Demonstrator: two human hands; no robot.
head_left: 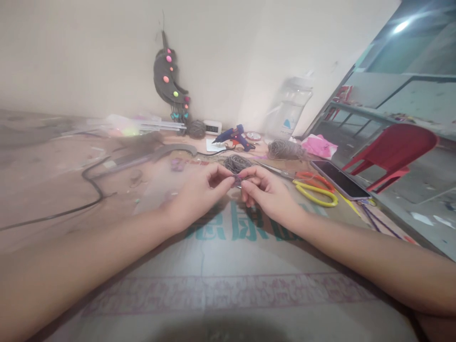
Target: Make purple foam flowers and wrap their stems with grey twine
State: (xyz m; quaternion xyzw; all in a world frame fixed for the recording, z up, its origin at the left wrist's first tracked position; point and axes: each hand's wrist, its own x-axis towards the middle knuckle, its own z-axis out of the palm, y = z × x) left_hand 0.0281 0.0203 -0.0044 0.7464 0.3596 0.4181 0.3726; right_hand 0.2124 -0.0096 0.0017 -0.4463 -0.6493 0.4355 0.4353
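My left hand [204, 192] and my right hand [265, 190] meet over the cardboard, fingertips nearly touching. Between them both pinch a small purplish-grey piece [237, 180]; it is too small and blurred to name, and the fingers cover most of it. Right behind the fingertips lies a bundle of grey yarn [237, 163]. Whether a strand runs from it to the pinched piece, I cannot tell. Scissors with orange and yellow handles [317, 194] lie to the right of my right hand, their blades pointing toward the yarn.
A blue glue gun [235, 137], a grey yarn skein [285, 149] and a clear water bottle [288, 109] stand or lie at the back. At right are a phone [340, 179] and a red chair [395, 147]. A black cable [96, 190] crosses the left. A moon ornament [166, 76] hangs on the wall.
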